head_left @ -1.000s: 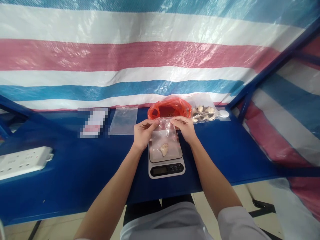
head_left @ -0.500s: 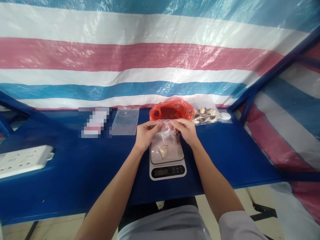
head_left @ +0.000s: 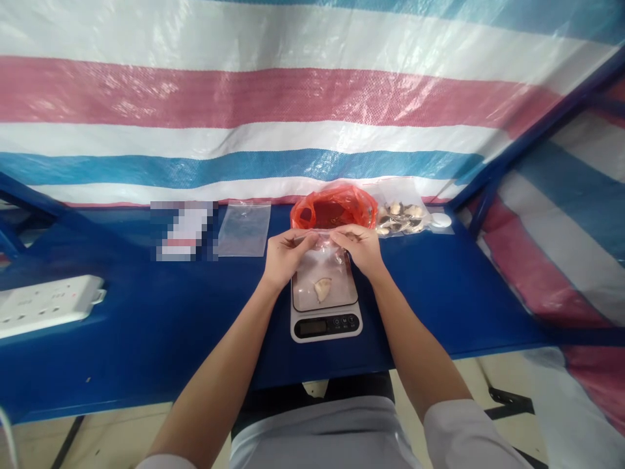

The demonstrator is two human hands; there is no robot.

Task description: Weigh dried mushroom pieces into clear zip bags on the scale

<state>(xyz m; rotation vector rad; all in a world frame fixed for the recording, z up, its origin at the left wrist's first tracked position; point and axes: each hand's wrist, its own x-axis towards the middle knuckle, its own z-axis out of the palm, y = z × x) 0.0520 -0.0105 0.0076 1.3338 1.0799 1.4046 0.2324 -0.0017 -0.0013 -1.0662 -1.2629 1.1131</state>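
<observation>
A small clear zip bag (head_left: 326, 270) lies on the white kitchen scale (head_left: 326, 311) in the middle of the blue table. Inside the bag sits one pale slice (head_left: 322, 288). My left hand (head_left: 286, 255) pinches the bag's top edge at its left end. My right hand (head_left: 360, 247) pinches the same edge at its right end. Both hands have their fingers closed on the plastic. Just behind the hands stands an open red plastic bag (head_left: 334, 207).
A clear bag of pale pieces (head_left: 399, 218) and a white round lid (head_left: 441, 221) lie behind on the right. An empty clear bag (head_left: 243, 228) lies left of the red bag. A white power strip (head_left: 46, 304) rests at the table's left end.
Both hands have stayed on the bag's top edge, with the fingertips drawn slightly closer together. The view has shifted a little upward.
</observation>
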